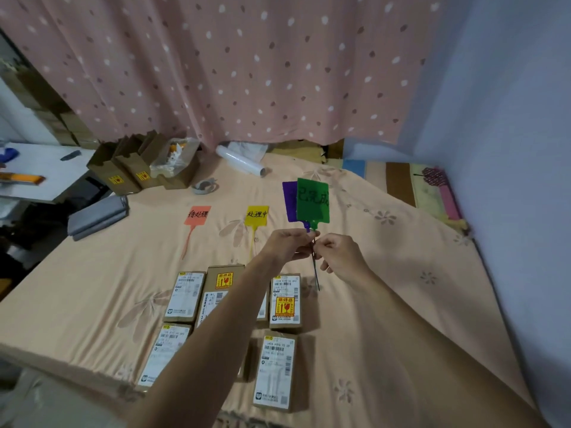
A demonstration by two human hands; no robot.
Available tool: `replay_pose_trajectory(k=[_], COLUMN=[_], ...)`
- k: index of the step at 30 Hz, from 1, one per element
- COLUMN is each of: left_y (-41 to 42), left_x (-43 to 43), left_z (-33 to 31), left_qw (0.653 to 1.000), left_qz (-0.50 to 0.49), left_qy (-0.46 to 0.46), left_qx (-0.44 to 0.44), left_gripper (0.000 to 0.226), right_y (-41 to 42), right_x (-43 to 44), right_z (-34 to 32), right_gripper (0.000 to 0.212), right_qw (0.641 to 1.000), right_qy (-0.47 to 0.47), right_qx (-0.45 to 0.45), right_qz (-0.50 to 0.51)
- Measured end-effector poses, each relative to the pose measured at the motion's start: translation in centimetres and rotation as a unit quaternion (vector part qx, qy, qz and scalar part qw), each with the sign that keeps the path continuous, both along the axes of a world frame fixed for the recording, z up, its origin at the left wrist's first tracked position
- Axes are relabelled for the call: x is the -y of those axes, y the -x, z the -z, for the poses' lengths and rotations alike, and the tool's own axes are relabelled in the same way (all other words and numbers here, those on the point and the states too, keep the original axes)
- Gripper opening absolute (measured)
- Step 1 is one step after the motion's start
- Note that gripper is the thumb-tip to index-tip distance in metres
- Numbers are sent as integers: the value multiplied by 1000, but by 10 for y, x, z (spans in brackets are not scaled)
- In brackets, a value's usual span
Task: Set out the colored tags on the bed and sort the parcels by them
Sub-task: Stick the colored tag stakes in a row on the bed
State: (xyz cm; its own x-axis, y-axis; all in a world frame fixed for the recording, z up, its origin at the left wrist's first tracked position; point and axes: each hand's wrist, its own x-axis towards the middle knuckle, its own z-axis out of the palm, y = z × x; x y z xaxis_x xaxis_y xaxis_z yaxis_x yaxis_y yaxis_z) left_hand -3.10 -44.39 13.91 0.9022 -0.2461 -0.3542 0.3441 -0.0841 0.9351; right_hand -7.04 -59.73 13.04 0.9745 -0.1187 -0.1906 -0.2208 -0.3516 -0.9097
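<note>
Green and purple tags stand upright above the bed (386, 248), the green tag (312, 199) overlapping the front of the purple tag (289, 202), both held by their thin stems where the two hands meet. The left hand (285, 244) has its fingers closed around the stems just below the flat heads, and the right hand (335, 257) pinches the stems beside it, with the long tails hanging down below the fingers. An orange tag (197, 215) and a yellow tag (256, 216) already lie flat on the sheet, side by side but apart, each with handwriting on its head and its tail pointing toward the person. Nearer the person, the parcels (279, 369) lie in a loose cluster, labels up, unsorted. These tags look like thin, light plastic: the heads fairly stiff, the tails springy and likely to flick or tangle together. Separating the pair probably goes best by pinching one at the neck, where head meets stem, and sliding it sideways off the other.
</note>
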Motion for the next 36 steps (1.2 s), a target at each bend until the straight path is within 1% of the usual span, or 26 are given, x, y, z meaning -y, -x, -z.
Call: replay_pose_trajectory(k=[6, 11, 16, 19, 25, 29, 34, 36], left_y=[-18, -34, -45, -51, -60, -62, -67, -69], left_x=[-6, -32, -65, -85, -117, -128, -132, -134], left_z=[11, 26, 46, 60, 86, 92, 95, 97], left_qw=[999, 997, 994, 991, 986, 985, 983, 983], left_qz=[-28, -48, -46, -61, -58, -42, -36, -34], left_qy=[6, 0, 3, -6, -23, -36, -32, -25], left_qx=[-29, -54, -97, -118, -155, -162, -177, -181], left_gripper=[15, 17, 24, 25, 21, 24, 31, 30], right_y=[-21, -49, -81, -103, -145, -166, -179, -177], right_x=[-1, -2, -7, -15, -31, -34, -32, -30], right_z=[15, 36, 75, 98, 135, 154, 169, 171], right_gripper=[13, 10, 7, 9, 13, 12, 19, 22], right_qw=[996, 991, 981, 980, 977, 976, 972, 969], right_qy=[-82, -97, -107, -84, -42, 2, 64, 86], right_qx=[-33, -69, -120, -146, -160, -165, -182, -193], right_qz=[25, 59, 105, 105, 137, 142, 135, 129])
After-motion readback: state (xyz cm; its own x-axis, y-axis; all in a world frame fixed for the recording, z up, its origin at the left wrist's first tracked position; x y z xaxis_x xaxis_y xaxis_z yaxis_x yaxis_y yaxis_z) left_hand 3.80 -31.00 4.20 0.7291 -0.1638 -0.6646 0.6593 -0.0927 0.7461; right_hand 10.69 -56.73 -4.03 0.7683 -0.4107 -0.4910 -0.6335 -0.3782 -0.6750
